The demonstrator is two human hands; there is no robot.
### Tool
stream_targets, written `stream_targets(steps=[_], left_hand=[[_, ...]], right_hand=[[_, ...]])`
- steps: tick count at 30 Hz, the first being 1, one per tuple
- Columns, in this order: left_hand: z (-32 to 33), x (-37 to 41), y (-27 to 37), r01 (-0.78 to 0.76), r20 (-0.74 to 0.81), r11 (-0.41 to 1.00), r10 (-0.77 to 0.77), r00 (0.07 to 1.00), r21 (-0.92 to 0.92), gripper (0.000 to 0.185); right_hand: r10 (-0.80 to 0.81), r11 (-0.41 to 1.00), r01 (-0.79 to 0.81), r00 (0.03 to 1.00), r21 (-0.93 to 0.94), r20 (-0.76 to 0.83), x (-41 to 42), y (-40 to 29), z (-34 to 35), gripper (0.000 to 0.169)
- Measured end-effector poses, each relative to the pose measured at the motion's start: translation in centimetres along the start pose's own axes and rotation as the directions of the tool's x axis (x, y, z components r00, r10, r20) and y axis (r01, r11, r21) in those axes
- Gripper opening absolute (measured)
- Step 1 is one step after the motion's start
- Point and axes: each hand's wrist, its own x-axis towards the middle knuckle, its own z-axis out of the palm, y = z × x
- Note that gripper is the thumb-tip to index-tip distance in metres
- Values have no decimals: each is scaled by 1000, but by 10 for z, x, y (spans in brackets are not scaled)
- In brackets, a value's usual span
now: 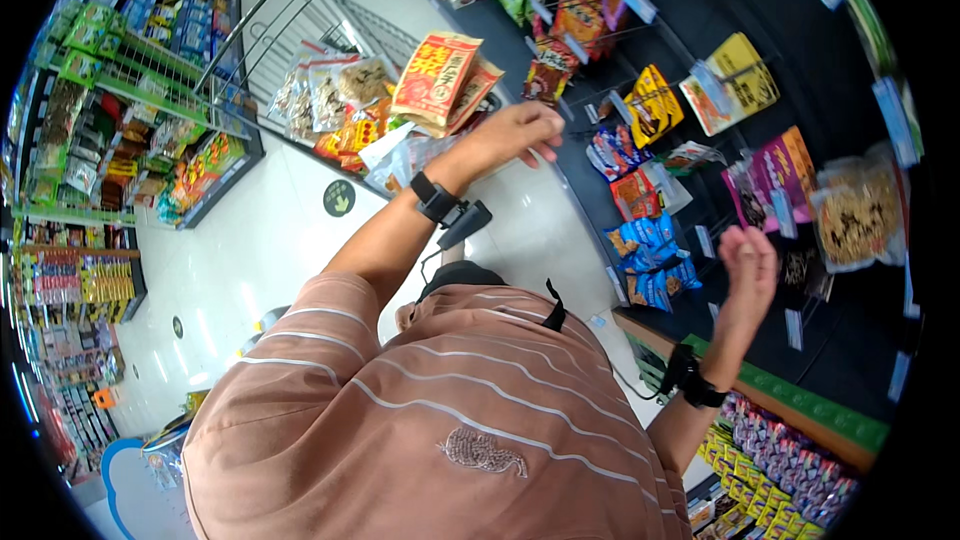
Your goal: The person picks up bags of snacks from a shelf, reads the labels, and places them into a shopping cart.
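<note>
My left hand [521, 131] hovers between the shopping cart and the shelf, its fingers loosely bent with nothing in them. Just beyond it, red and tan snack packets [436, 81] lie on top of the load in a wire shopping cart [259, 30]. Clear bags of dried food [326, 94] and an orange-red packet [356, 131] are in the cart too. In front of the dark shelf rack [817, 90] I hold up my right hand [750, 266], slightly blurred and holding nothing visible. Near it are a purple packet [776, 172], a clear bag of pale food [859, 214] and a dark packet [804, 270].
Blue packets [652, 251], a red packet [636, 193] and a yellow packet [651, 106] sit on the rack behind price tags. Across the tiled floor [217, 277] stand other stocked shelves [75, 135]. A green-edged ledge [810, 409] with small packets runs at lower right.
</note>
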Motion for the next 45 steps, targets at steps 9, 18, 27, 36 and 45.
stream_targets(steps=[9, 18, 27, 36, 45], left_hand=[[-256, -41, -98, 146, -542, 989, -144, 828, -40, 38], [-474, -15, -232, 247, -800, 967, -199, 566, -66, 49], [-545, 45, -294, 553, -825, 819, -199, 528, 156, 76], [-555, 75, -317, 688, -862, 706, -230, 452, 172, 67], [-566, 90, -367, 656, -920, 698, 11, 391, 287, 49]], right_hand=[[329, 942, -333, 888, -44, 321, -15, 22, 194, 27], [555, 832, -500, 761, -242, 336, -30, 36, 305, 26], [704, 710, -625, 645, -325, 297, -41, 53, 349, 29], [774, 631, -693, 592, -347, 225, -38, 63, 367, 28], [787, 617, -707, 558, -345, 264, -28, 64, 374, 29]])
